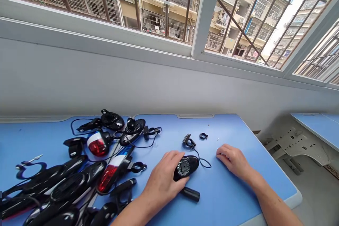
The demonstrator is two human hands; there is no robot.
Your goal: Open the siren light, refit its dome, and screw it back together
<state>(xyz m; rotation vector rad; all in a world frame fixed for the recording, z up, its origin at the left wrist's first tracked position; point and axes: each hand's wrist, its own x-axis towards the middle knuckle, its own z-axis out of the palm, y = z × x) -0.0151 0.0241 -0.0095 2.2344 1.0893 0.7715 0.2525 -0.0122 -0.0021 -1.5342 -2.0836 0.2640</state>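
Note:
My left hand (166,174) grips a black oval bicycle horn (186,166) by its sides, its slotted face turned up, on the blue table. A thin cable runs from the horn to a small black clamp with a switch (189,142). Beneath that hand's thumb lies a short black cylinder (191,194). My right hand (233,160) rests on the table to the right, fingers curled and tips pressed together at the surface; whatever they hold is too small to name. Beyond it are a black ring clamp (203,136) and tiny metal bits (217,139).
A pile of black bicycle horns (76,183) covers the left side, with red, white and blue siren lights (113,169), clamps and tangled cables among them. Behind the blue table (225,197) is a grey wall below barred windows. Another table (323,127) stands at right across a gap.

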